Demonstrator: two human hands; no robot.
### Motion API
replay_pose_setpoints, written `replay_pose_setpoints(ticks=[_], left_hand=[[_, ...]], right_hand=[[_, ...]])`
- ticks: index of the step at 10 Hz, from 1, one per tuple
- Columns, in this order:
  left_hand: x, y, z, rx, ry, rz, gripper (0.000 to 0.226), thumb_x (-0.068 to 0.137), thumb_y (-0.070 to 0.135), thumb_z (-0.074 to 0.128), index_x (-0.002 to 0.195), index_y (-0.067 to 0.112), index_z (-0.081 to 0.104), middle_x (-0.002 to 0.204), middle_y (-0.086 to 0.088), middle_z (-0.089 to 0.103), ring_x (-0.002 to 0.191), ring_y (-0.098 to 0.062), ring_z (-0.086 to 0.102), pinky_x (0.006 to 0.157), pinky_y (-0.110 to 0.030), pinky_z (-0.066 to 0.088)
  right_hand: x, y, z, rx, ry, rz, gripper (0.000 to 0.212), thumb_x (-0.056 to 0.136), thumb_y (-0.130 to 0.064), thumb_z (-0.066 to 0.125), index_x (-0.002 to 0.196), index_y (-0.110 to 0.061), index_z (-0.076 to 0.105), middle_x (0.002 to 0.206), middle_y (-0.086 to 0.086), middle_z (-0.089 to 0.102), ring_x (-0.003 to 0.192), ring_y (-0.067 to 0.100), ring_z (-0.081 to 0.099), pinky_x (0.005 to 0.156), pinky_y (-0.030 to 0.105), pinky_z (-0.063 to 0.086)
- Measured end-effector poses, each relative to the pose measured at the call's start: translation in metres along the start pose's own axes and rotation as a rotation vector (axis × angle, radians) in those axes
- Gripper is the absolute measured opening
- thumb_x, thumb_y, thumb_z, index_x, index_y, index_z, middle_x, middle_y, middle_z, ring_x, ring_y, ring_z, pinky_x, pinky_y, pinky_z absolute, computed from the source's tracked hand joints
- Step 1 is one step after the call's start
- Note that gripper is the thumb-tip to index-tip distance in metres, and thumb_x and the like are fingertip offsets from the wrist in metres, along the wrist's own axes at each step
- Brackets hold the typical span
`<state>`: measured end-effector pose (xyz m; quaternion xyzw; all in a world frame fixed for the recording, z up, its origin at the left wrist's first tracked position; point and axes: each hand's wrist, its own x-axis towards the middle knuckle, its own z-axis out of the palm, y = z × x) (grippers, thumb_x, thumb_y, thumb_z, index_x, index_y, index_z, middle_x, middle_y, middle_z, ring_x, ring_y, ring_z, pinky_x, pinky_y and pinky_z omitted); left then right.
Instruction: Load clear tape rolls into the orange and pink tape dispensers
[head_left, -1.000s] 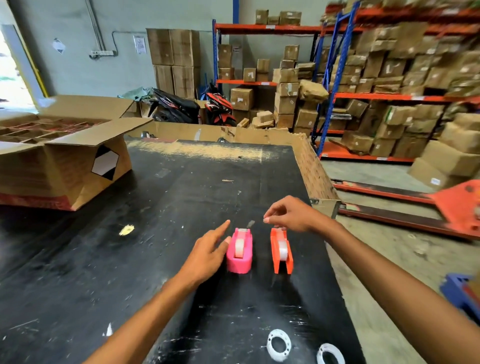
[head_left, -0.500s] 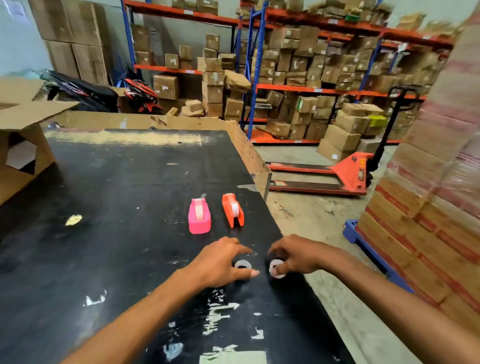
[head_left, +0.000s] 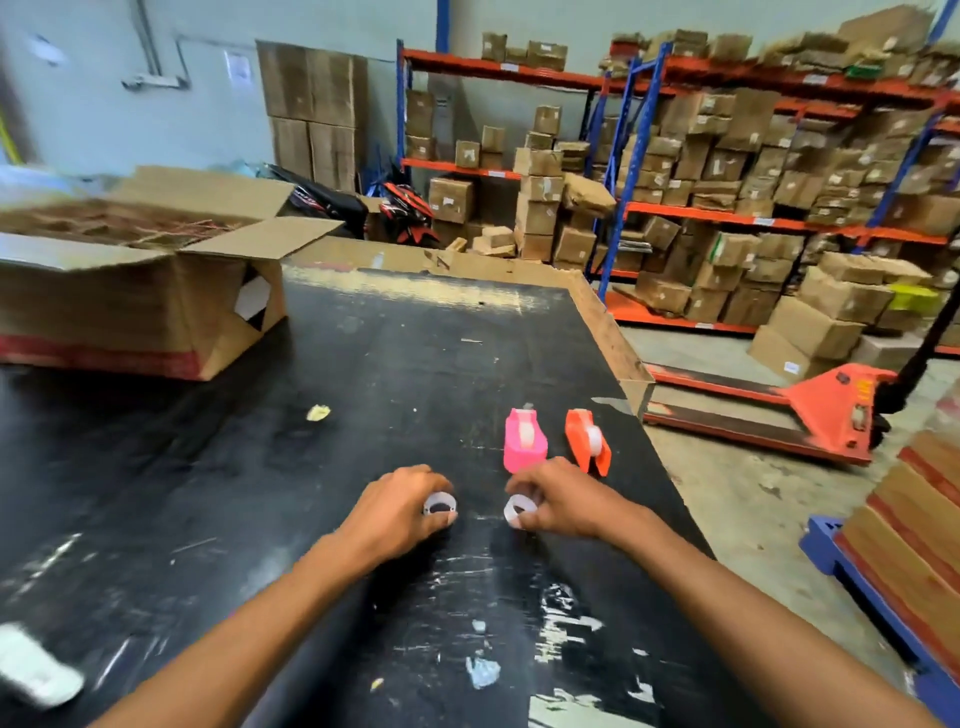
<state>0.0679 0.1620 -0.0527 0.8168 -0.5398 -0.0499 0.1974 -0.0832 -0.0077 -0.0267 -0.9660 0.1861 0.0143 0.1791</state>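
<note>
With our left hand (head_left: 397, 514) and right hand (head_left: 558, 501) each pinched shut on a clear tape roll (head_left: 439, 505) (head_left: 519, 510) just short of the pink dispenser (head_left: 524, 440), with the orange dispenser (head_left: 588, 440) beside it, we risk a slick ring slipping out mid-carry.

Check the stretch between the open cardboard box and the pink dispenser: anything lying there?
Only a small pale scrap on the black table between the cardboard box and the pink dispenser, per the head view.

Warehouse — carton-laden racking (head_left: 753, 218) (orange beams)
</note>
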Motion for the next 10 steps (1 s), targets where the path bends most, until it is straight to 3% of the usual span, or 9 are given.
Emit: replay_pose_setpoints(ticks=[2, 4, 7, 10], left_hand=[[0.004, -0.049, -0.031, 0.046, 0.086, -0.195, 0.030, 0.082, 0.038, 0.060, 0.108, 0.024, 0.065, 0.114, 0.001, 0.065, 0.106, -0.024, 0.059, 0.081, -0.034, 0.046], [0.054, -0.046, -0.025, 0.030, 0.078, -0.230, 0.038, 0.082, 0.039, 0.059, 0.118, 0.024, 0.060, 0.118, 0.000, 0.063, 0.112, -0.025, 0.057, 0.080, -0.033, 0.043], [0.097, -0.041, 0.001, -0.003, -0.020, -0.244, 0.050, 0.083, 0.040, 0.059, 0.130, 0.025, 0.052, 0.131, -0.001, 0.060, 0.119, -0.024, 0.055, 0.092, -0.036, 0.045], [0.072, -0.039, 0.003, -0.100, 0.025, -0.265, 0.067, 0.081, 0.048, 0.061, 0.141, 0.029, 0.036, 0.129, -0.003, 0.052, 0.126, -0.021, 0.046, 0.101, -0.039, 0.041]], right_hand=[[0.073, -0.033, -0.010, -0.124, -0.010, -0.150, 0.036, 0.076, -0.028, 0.068, 0.110, -0.017, 0.063, 0.114, 0.005, 0.068, 0.104, 0.026, 0.061, 0.085, 0.040, 0.051], [0.115, -0.010, -0.020, -0.196, -0.010, -0.135, 0.034, 0.073, -0.035, 0.065, 0.106, -0.028, 0.063, 0.112, 0.001, 0.069, 0.104, 0.029, 0.061, 0.082, 0.038, 0.050], [0.141, 0.008, -0.015, -0.202, -0.072, -0.164, 0.041, 0.076, -0.033, 0.069, 0.114, -0.020, 0.061, 0.114, 0.009, 0.067, 0.105, 0.033, 0.060, 0.071, 0.027, 0.032], [0.120, 0.003, -0.024, -0.158, -0.046, -0.129, 0.048, 0.076, -0.039, 0.070, 0.120, -0.024, 0.058, 0.121, 0.004, 0.065, 0.112, 0.028, 0.058, 0.087, 0.038, 0.048]])
